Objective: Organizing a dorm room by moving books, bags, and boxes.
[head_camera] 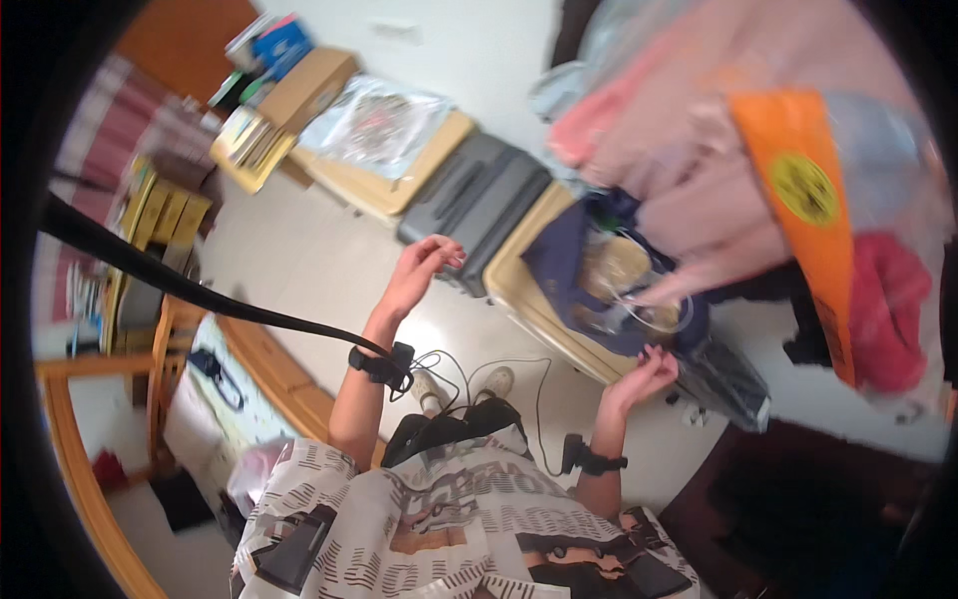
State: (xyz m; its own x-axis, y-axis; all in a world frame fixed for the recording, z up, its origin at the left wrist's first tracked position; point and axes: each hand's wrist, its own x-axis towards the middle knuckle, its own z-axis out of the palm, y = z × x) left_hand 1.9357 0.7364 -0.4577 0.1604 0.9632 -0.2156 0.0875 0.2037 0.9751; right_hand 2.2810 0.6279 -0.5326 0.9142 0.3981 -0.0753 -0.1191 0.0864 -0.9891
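Observation:
My left hand (425, 271) hovers over the floor just in front of a dark grey suitcase (479, 198). Its fingers curl loosely and nothing shows in them. Lower right, my right hand (642, 380) is raised beside the near edge of a navy fabric bag (557, 262), fingers loosely bent, with no object visible in it. Whether its fingertips touch the bag cannot be made out. Tan items in clear plastic (617, 269) and a white cord (687, 318) lie on the bag, which rests on a cream plastic storage box (516, 277). Both wrists wear black strapped devices.
Blurred hanging clothes (696, 172) and an orange strip (797, 195) crowd the right. A second cream box (374, 187) carries a clear plastic package (374, 120). Thin cable (548, 397) trails across the floor near my feet. A wooden-framed bed (292, 374) stands left.

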